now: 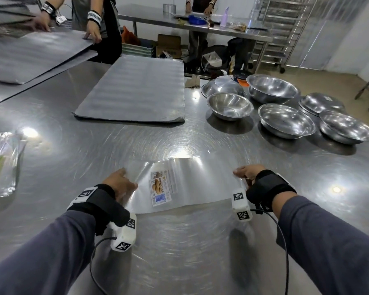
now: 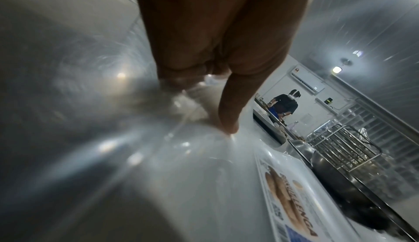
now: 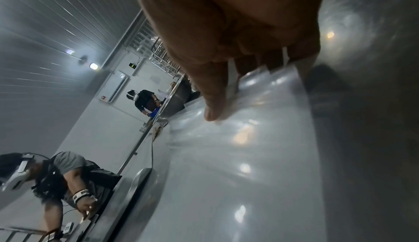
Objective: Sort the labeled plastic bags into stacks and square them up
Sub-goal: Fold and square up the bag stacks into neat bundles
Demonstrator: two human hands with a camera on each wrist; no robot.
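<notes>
A thin stack of clear plastic bags with a printed biscuit label (image 1: 180,186) lies flat on the brushed stainless-steel table (image 1: 179,252), at 12 o'clock just ahead of the person. The left hand (image 1: 120,184) is at the stack's 9 o'clock end, thumb on top and fingers curled at the edge, pinching the film. The right hand (image 1: 248,172) is at the 3 o'clock end, thumb laid over the top sheet and fingers tucked under the fanned edges, also pinching. The two visible labels (image 1: 160,189) sit slightly offset, so the sheets look not yet squared, in my judgement.

The risk I see is slip: the film is slick on polished steel, and an uneven pull from either end could fan the sheets further or buckle the middle. A second pile of crinkled clear bags with a green print (image 1: 1,165) lies at 9 o'clock, well apart. Round steel mixing bowls (image 1: 285,120) crowd 2 o'clock, and a grey ribbed mat (image 1: 136,90) lies at 12 o'clock.
</notes>
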